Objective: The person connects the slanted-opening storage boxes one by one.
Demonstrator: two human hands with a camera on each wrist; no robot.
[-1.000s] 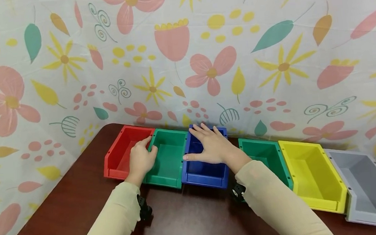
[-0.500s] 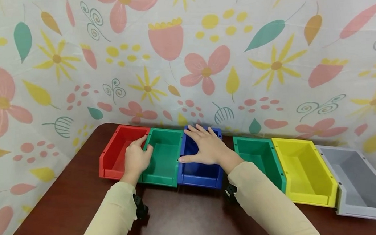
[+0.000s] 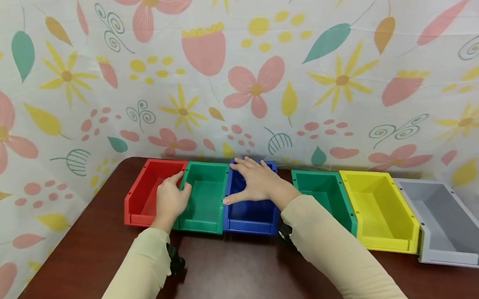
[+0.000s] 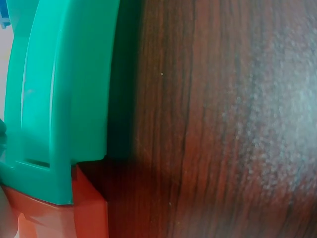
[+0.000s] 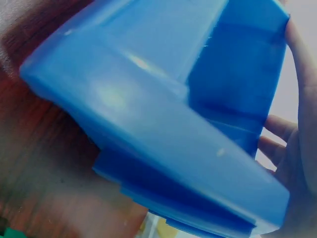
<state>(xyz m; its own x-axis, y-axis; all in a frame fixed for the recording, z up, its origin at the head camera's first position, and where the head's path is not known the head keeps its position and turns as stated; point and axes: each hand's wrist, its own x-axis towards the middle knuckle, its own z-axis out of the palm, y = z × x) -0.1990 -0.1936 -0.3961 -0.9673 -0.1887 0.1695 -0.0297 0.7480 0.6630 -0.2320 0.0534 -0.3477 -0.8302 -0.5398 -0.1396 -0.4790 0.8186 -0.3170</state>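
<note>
My left hand point(image 3: 172, 198) lies over the seam between a red open-front storage bin point(image 3: 136, 198) and a green bin point(image 3: 203, 196). Its index finger reaches along their shared rims, with the thumb held out over the green bin; the other fingers are mostly hidden. Spread across a blue bin point(image 3: 251, 225), my right hand point(image 3: 258, 183) has its thumb at the left rim and its fingers straight toward the back rim. The blue bin point(image 5: 124, 99) fills much of the right wrist view, fingers at its far edge. These bins stand side by side, touching.
A second green bin point(image 3: 327, 192), a yellow bin point(image 3: 377, 204) and a grey bin point(image 3: 440, 219) stand to the right, past a narrow gap. My right sleeve partly covers that green bin. Behind the dark wooden table point(image 3: 231, 275) hangs a flowered cloth point(image 3: 206, 91).
The head view has turned slightly, so everything sits a little further left. Both hands keep their places on the bins, and the bins have not visibly moved against each other.
</note>
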